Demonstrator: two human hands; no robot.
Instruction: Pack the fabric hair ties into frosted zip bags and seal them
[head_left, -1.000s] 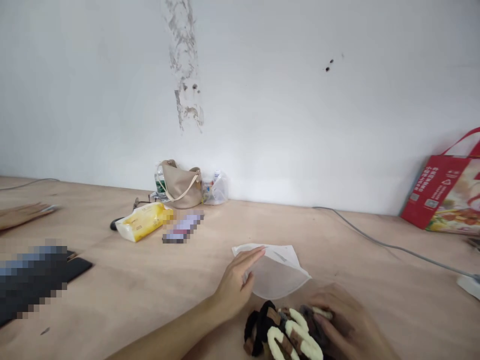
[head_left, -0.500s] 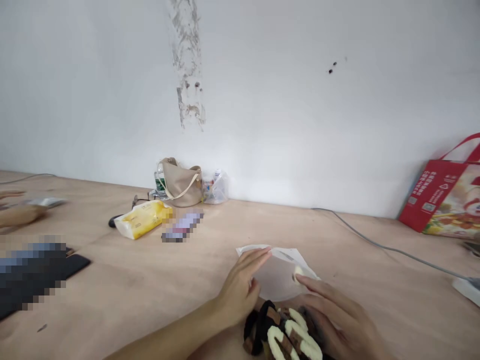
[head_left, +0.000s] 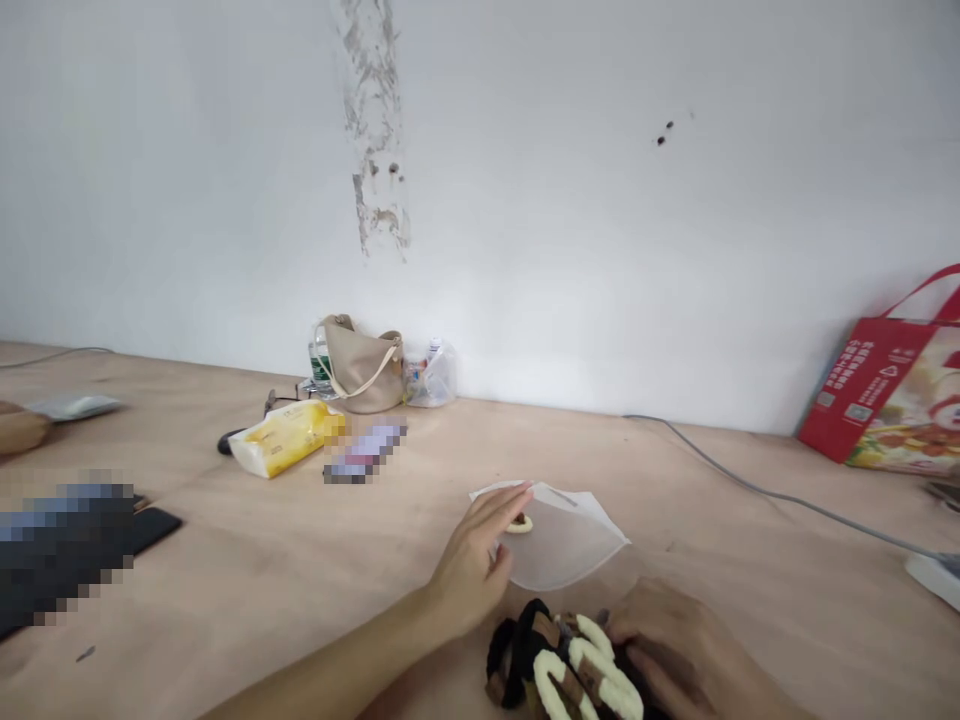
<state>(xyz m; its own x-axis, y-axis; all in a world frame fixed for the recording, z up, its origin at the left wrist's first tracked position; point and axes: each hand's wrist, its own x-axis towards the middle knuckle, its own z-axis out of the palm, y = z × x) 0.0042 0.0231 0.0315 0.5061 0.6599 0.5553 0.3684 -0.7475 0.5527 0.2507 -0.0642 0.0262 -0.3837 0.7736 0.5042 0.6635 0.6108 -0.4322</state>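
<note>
A frosted translucent bag lies on the table, and one cream hair tie with a brown band shows at its left part. My left hand rests at the bag's left side, fingers stretched over it and thumb apart. Nearer me is a pile of fuzzy hair ties, cream, black and dark ones, several with brown bands. At the pile's right side is my right hand, its fingers curled down among the ties. What its fingertips pinch is hidden.
Behind lie a yellow tissue pack, a blurred phone-like item and a beige handbag. A red shopping bag and a grey cable are on the right. Another person's hand is at far left by a pale packet.
My right hand has carried a cream hair tie to the bag, let it go there and returned to the pile. My left hand has stayed at the bag.
</note>
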